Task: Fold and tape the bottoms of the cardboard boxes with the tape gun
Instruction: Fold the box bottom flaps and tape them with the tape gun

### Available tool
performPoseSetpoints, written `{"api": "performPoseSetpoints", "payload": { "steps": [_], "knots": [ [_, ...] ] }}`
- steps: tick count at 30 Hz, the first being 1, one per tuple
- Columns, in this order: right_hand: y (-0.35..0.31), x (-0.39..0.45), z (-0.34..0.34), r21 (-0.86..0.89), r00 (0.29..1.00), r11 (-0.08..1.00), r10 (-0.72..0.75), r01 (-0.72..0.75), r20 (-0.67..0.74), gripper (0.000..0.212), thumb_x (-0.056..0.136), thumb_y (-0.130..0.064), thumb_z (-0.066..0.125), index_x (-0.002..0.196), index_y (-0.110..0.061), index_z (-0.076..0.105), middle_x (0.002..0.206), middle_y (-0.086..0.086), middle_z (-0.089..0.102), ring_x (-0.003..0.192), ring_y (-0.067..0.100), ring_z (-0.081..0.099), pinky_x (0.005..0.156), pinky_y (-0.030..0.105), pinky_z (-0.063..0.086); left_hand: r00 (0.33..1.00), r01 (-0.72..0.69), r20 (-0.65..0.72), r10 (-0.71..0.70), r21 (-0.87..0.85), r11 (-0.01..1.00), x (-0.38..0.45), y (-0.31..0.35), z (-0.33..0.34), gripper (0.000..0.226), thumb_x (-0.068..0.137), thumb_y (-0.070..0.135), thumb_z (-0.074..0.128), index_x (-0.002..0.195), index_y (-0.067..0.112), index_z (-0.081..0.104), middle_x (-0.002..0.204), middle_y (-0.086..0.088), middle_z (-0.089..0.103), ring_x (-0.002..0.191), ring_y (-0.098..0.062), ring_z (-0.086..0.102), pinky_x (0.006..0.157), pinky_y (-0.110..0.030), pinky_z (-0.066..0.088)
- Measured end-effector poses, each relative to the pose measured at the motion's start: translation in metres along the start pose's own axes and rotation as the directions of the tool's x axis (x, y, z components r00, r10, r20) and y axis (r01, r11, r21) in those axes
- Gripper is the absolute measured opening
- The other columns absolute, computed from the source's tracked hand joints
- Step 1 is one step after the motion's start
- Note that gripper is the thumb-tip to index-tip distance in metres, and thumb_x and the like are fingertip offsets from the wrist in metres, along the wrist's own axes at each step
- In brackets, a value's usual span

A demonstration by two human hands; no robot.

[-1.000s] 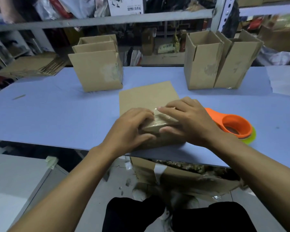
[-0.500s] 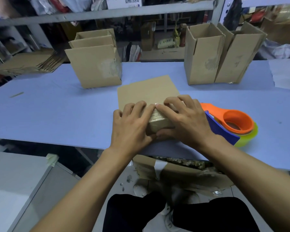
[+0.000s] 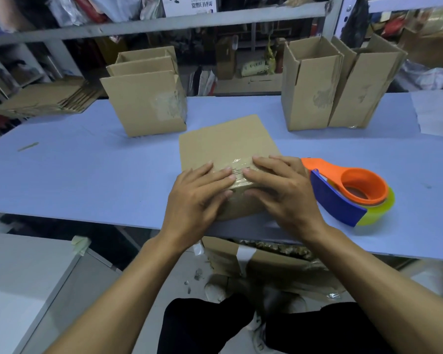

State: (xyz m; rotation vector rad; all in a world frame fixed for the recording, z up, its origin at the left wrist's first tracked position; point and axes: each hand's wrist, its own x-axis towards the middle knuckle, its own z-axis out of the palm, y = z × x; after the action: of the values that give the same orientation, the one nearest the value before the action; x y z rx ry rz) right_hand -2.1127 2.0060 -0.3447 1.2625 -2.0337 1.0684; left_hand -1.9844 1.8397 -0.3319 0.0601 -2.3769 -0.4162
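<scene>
Both hands press flat — left hand (image 3: 197, 198) and right hand (image 3: 284, 192), fingers straight — on the glossy taped end of a cardboard box (image 3: 228, 146) lying on the blue table (image 3: 87, 175). Just beside the right hand lies the orange-and-blue plastic tape gun (image 3: 348, 192). Shelf sign (image 3: 189, 5) lettering is unreadable.

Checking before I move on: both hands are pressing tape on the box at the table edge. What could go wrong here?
1. The box overhangs the table edge; pressure from the left hand and right hand might tip it off.
2. The tape looks wrinkled and may not seal.
3. The tape gun sits by the right wrist and could get knocked.
</scene>
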Motion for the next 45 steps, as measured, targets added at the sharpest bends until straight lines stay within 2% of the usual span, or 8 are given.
{"api": "performPoseSetpoints", "payload": {
  "steps": [7, 18, 23, 27, 36, 39, 42, 45],
  "knots": [
    [0.009, 0.016, -0.009, 0.155, 0.991, 0.988, -0.026, 0.005, 0.134, 0.031, 0.084, -0.038, 0.064, 0.106, -0.02, 0.078, 0.113, -0.005, 0.072, 0.106, 0.027, 0.058, 0.099, 0.007, 0.032, 0.995, 0.012, 0.095, 0.0, -0.131, 0.991, 0.004, -0.01, -0.006, 0.029, 0.091, 0.03, 0.062, 0.119, 0.025, 0.071, 0.129, 0.013, 0.061, 0.131, -0.011, 0.05, 0.109, -0.044, 0.039],
    [0.023, 0.029, -0.017, 0.316, 0.957, 0.949, -0.08, -0.013, 0.28, 0.035, 0.086, -0.041, 0.061, 0.108, -0.019, 0.077, 0.112, -0.009, 0.072, 0.114, 0.011, 0.058, 0.096, 0.034, 0.05, 0.992, 0.041, 0.125, -0.011, -0.235, 0.971, 0.005, -0.014, -0.011, 0.029, 0.09, 0.018, 0.065, 0.118, 0.019, 0.07, 0.128, 0.008, 0.062, 0.132, -0.011, 0.05, 0.113, -0.044, 0.036],
    [0.014, 0.025, -0.013, 0.14, 0.968, 0.989, -0.087, 0.054, 0.237, 0.027, 0.082, -0.046, 0.062, 0.1, -0.033, 0.078, 0.112, -0.015, 0.072, 0.111, 0.015, 0.062, 0.1, 0.059, 0.038, 1.0, -0.023, -0.005, 0.023, -0.036, 0.999, 0.006, 0.005, -0.007, 0.021, 0.086, 0.03, 0.067, 0.102, 0.02, 0.077, 0.117, 0.007, 0.071, 0.12, -0.016, 0.061, 0.097, -0.048, 0.048],
    [0.0, 0.024, -0.001, 0.158, 0.989, 0.987, -0.049, 0.027, 0.14, 0.021, 0.082, -0.04, 0.063, 0.089, -0.029, 0.08, 0.098, -0.013, 0.075, 0.1, 0.019, 0.066, 0.096, 0.065, 0.039, 0.989, -0.075, -0.125, 0.079, 0.035, 0.997, 0.012, 0.017, 0.002, 0.008, 0.083, 0.013, 0.074, 0.089, 0.016, 0.079, 0.103, 0.004, 0.076, 0.106, -0.017, 0.069, 0.078, -0.041, 0.056],
    [0.025, 0.028, -0.024, 0.307, 0.941, 0.951, -0.081, -0.026, 0.329, 0.031, 0.085, -0.026, 0.054, 0.103, -0.02, 0.078, 0.112, -0.015, 0.068, 0.115, 0.0, 0.058, 0.115, 0.052, 0.026, 0.997, -0.003, 0.074, 0.022, -0.257, 0.966, 0.01, -0.011, -0.016, 0.026, 0.084, 0.017, 0.073, 0.109, 0.012, 0.076, 0.119, 0.0, 0.07, 0.118, -0.008, 0.062, 0.099, -0.031, 0.051],
    [0.023, 0.038, -0.024, 0.155, 0.938, 0.983, -0.145, 0.1, 0.313, 0.031, 0.085, -0.041, 0.066, 0.108, -0.023, 0.076, 0.117, -0.007, 0.071, 0.111, 0.011, 0.064, 0.099, 0.052, 0.045, 0.993, -0.012, 0.113, 0.024, -0.102, 0.995, 0.02, -0.004, -0.015, 0.041, 0.081, 0.034, 0.074, 0.116, 0.012, 0.072, 0.122, 0.001, 0.068, 0.115, -0.012, 0.061, 0.097, -0.034, 0.049],
    [0.023, 0.049, -0.018, -0.087, 0.898, 0.963, -0.203, 0.256, 0.39, 0.057, 0.077, -0.068, 0.057, 0.124, -0.035, 0.066, 0.119, -0.004, 0.062, 0.104, 0.022, 0.052, 0.082, 0.036, 0.034, 0.973, -0.029, 0.232, 0.012, 0.072, 0.997, 0.034, -0.005, -0.007, 0.069, 0.073, 0.05, 0.061, 0.133, 0.014, 0.059, 0.135, 0.0, 0.059, 0.117, -0.024, 0.052, 0.1, -0.042, 0.044],
    [0.022, 0.052, -0.014, -0.185, 0.893, 0.936, -0.206, 0.299, 0.4, 0.07, 0.07, -0.074, 0.055, 0.128, -0.035, 0.063, 0.12, 0.0, 0.06, 0.102, 0.026, 0.049, 0.079, 0.038, 0.035, 0.968, -0.021, 0.247, -0.039, 0.236, 0.971, 0.033, -0.007, -0.003, 0.081, 0.069, 0.059, 0.058, 0.139, 0.019, 0.052, 0.142, -0.003, 0.051, 0.116, -0.029, 0.045, 0.095, -0.047, 0.043]
  ]
}}
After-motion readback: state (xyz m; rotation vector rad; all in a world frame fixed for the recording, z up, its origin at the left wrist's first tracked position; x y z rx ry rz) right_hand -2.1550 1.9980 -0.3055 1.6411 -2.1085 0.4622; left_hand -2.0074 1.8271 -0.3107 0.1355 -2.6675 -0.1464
